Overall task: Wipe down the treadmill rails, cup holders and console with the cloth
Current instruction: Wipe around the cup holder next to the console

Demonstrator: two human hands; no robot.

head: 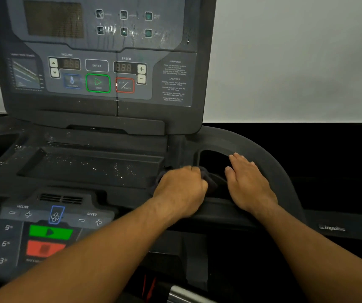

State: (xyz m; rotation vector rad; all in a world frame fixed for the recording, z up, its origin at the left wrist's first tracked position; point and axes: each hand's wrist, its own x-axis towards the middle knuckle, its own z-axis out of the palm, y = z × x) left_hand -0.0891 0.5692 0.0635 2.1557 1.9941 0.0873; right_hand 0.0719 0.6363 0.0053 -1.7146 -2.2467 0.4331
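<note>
The dark cloth (209, 176) looks soft and light, best kept wadded in the palm; the left hand (181, 186) curls round it at the left edge of the right cup holder (216, 149), right hand (249, 182) flat, fingers together, on its rim

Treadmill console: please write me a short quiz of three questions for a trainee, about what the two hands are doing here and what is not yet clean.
1. True or false: the left hand grips the dark cloth.
2. Choose one. The right hand lies flat on: A) the green start button; B) the rim of the cup holder; C) the speed display.
3. In a few words: what suggests that the tray in the middle is not yet wiped?

Key
1. True.
2. B.
3. Pale specks or drops are scattered over it.
</note>
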